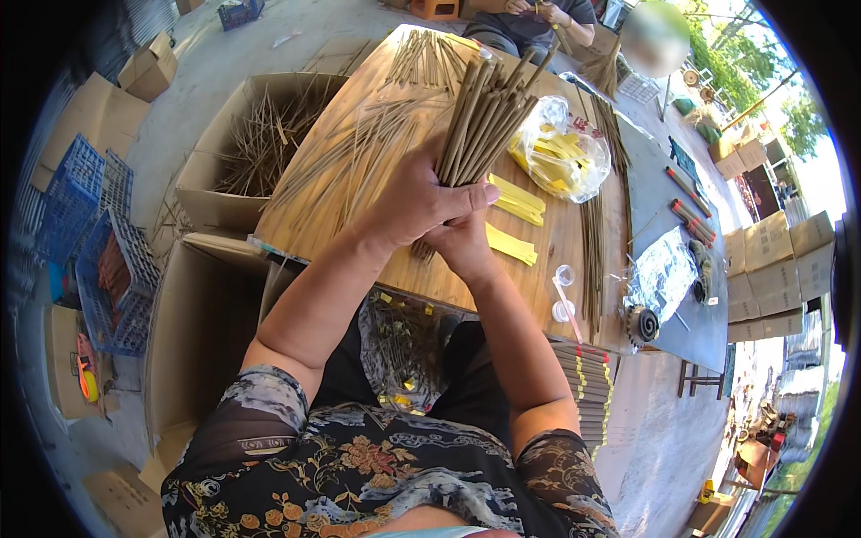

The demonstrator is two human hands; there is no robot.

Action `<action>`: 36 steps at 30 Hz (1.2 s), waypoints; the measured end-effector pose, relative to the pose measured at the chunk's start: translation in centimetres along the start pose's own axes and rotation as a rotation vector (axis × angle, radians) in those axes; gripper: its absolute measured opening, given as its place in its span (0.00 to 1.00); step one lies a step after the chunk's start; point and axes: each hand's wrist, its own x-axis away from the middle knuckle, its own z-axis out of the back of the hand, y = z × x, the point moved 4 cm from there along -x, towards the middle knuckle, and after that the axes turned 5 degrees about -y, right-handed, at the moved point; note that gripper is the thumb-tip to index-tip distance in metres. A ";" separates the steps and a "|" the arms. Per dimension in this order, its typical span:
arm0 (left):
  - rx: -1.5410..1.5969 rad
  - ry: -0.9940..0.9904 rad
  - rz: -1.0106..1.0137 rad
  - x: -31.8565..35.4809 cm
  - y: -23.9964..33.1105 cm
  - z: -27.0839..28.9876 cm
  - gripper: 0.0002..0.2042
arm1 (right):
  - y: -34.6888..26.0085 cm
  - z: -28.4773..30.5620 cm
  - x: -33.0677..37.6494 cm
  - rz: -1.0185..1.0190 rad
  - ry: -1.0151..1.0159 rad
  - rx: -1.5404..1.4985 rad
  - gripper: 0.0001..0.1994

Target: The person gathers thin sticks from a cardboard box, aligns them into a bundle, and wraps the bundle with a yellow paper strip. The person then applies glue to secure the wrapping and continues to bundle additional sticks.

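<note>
A thick bundle of thin brown sticks (487, 117) stands tilted above the wooden table, its upper ends fanning out. My left hand (414, 199) is wrapped round its lower part. My right hand (463, 235) grips the same bundle just below, the two hands touching; their fingers partly hide each other. Short stick ends poke out under my hands. To the right of the bundle lie yellow paper strips (513, 244) in two small stacks. Behind them sits a clear plastic bag (560, 152) with more yellow strips inside.
Loose sticks (345, 148) spread over the wooden table (291, 215). A cardboard box (211, 170) full of sticks stands left, near blue crates (112, 282). At right are a small open jar (563, 274), crumpled foil (662, 273) and red-ended rolls (692, 222). Another person (529, 27) sits across.
</note>
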 end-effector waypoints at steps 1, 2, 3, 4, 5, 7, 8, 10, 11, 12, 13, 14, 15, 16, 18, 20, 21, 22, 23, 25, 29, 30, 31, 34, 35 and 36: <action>-0.009 0.001 0.023 0.0 -0.4 0.0 0.09 | 0.4 0.3 0.0 -0.011 -0.029 0.058 0.20; 0.006 0.016 0.031 -0.1 -0.5 0.0 0.09 | 1.4 0.8 0.1 -0.022 -0.058 0.116 0.21; 0.027 0.034 0.045 0.0 -0.8 -0.1 0.09 | 1.8 1.0 0.1 -0.041 -0.086 0.174 0.21; 0.047 0.052 0.059 0.0 -0.9 -0.1 0.09 | 2.1 1.2 0.2 -0.114 -0.136 0.199 0.22; 0.065 0.063 0.038 0.1 -0.5 -0.2 0.09 | 2.2 1.6 0.2 -0.187 -0.186 0.224 0.22; 0.100 0.084 -0.001 0.1 0.9 -0.3 0.09 | 1.9 1.4 0.2 -0.242 -0.214 0.234 0.23; 0.081 0.087 -0.011 0.1 0.7 -0.2 0.09 | 1.5 1.0 0.1 -0.222 -0.193 0.222 0.23; 0.044 0.096 -0.051 0.0 0.1 0.1 0.09 | 1.5 0.7 -0.3 -0.141 -0.159 0.261 0.24; 0.015 0.094 -0.045 0.0 -0.4 0.3 0.11 | 2.2 0.9 -0.3 -0.086 -0.142 0.307 0.24; -0.011 0.093 -0.034 0.2 -0.9 0.5 0.12 | 2.6 1.0 -0.2 -0.036 -0.123 0.351 0.25; -0.037 0.093 -0.023 0.3 -1.2 0.6 0.13 | 2.7 0.9 0.0 -0.007 -0.108 0.353 0.27; -0.021 0.117 -0.042 0.2 -1.3 0.7 0.13 | 3.4 1.3 0.0 -0.090 -0.119 0.344 0.27; -0.004 0.141 -0.058 0.2 -1.2 0.7 0.13 | 4.1 1.6 0.1 -0.177 -0.128 0.333 0.26; 0.014 0.165 -0.075 0.2 -1.2 0.8 0.12 | 4.6 1.8 0.3 -0.264 -0.138 0.322 0.26; 0.070 0.156 -0.046 0.3 -1.0 1.0 0.11 | 4.6 1.6 0.4 -0.277 -0.153 0.297 0.25; 0.147 0.138 -0.009 0.2 -0.7 1.3 0.12 | 4.0 1.0 0.3 -0.303 -0.186 0.289 0.24; 0.197 0.130 0.016 0.4 -0.7 1.5 0.13 | 3.4 0.6 0.5 -0.328 -0.214 0.294 0.23; 0.247 0.122 0.043 0.6 -0.6 1.7 0.15 | 2.6 0.1 0.8 -0.337 -0.234 0.310 0.19; 0.353 0.112 0.055 0.9 -0.4 1.9 0.15 | 1.7 -0.5 1.0 -0.343 -0.255 0.327 0.16; 0.569 0.085 0.089 1.6 -0.3 1.8 0.17 | 1.5 -1.0 2.6 -0.568 -0.334 0.031 0.12; 0.812 0.137 0.257 3.3 -2.0 1.8 0.11 | 1.0 -2.4 5.0 -0.736 -0.301 -0.192 0.07; 0.730 0.196 0.251 3.5 -2.4 1.8 0.11 | 1.3 -2.3 5.5 -0.771 -0.263 -0.172 0.07; 0.648 0.255 0.246 3.6 -2.6 1.8 0.10 | 1.5 -2.5 5.5 -0.682 -0.196 -0.085 0.07; 0.651 0.255 0.251 3.8 -3.3 1.9 0.10 | 1.6 -2.3 5.7 -0.641 -0.147 0.090 0.07; 0.752 0.208 0.275 3.8 -3.2 1.9 0.10 | 1.6 -2.5 5.8 -0.695 -0.182 -0.023 0.07; 0.853 0.160 0.304 4.0 -3.2 1.9 0.11 | 1.3 -2.8 6.2 -0.749 -0.212 -0.141 0.08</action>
